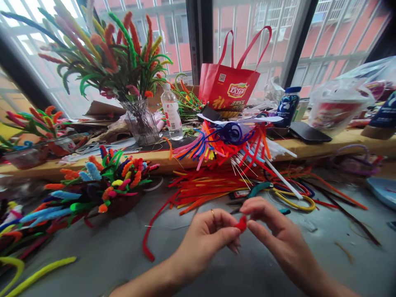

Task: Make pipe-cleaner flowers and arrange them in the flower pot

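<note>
My left hand (pixel 210 231), with a ring on one finger, pinches a small red fuzzy pipe cleaner piece (pixel 241 224) between thumb and fingertips. Close against its right side is my right hand (pixel 278 231), thumb and forefinger parted around the piece's edge; whether they touch it I cannot tell. A thin wire (pixel 167 226) extends left from behind my left hand. Left of that hand, a longer red pipe cleaner (pixel 147 243) lies bent on the grey table (pixel 123 255). Just beyond my fingers are teal-handled pliers (pixel 260 188), partly hidden.
Red and orange pipe cleaners (pixel 198 187) are heaped beyond my hands, beside yellow loops (pixel 293 202). Colourful pipe cleaner flowers (pixel 102 181) crowd the left. On the wooden ledge (pixel 167 156) stand a glass vase (pixel 140 123), a water bottle (pixel 172 113) and a red bag (pixel 229 86).
</note>
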Tool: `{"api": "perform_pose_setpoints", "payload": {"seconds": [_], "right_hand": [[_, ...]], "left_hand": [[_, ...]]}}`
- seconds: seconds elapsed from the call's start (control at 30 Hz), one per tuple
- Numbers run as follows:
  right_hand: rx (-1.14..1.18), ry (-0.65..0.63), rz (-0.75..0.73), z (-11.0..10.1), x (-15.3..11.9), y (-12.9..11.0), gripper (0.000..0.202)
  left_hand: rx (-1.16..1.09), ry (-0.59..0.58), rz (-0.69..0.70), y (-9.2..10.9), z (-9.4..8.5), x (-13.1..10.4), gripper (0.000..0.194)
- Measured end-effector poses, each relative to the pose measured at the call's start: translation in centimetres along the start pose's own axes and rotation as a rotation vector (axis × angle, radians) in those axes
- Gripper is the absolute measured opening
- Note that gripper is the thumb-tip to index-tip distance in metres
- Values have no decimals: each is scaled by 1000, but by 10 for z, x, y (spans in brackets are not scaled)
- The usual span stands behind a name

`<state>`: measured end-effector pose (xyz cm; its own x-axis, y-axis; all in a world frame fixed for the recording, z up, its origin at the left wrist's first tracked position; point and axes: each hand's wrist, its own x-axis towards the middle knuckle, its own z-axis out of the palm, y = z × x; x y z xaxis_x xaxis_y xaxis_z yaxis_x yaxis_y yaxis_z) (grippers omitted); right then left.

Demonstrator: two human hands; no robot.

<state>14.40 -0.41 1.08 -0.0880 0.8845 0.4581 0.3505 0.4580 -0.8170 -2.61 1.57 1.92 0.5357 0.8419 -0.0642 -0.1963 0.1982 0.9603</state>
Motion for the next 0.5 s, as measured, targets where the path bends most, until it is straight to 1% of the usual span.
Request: {"api": "perform_pose_setpoints", "payload": {"seconds": [0.07, 0.1, 0.13, 0.23, 0.3, 0.43, 0.5], "right_hand": [[-167, -1, -272, -4, 0, 0, 19], [-223, -25, -361, -4, 0, 1, 23], [-257, -46, -417, -5, -1, 1, 24], [-278, -64, -475, -4, -1, 1, 21], [-304, -52, -510, -4, -2, -1, 21], [-474, 4, -598, -7, -3, -4, 24], [-533, 12, -639, -9, -5, -3, 28]], "left_hand": [[-48, -5, -49, 1, -2, 1, 23], [-72, -20, -68, 1, -3, 2, 24], [-98, -39, -86, 0, -4, 2, 25], [-143, -91, -150, 0, -6, 3, 23], [-138, -101, -177, 1, -7, 3, 21], [-108, -87, -153, 3, -9, 2, 15], [-102, -74, -156, 3, -10, 1, 15]]}}
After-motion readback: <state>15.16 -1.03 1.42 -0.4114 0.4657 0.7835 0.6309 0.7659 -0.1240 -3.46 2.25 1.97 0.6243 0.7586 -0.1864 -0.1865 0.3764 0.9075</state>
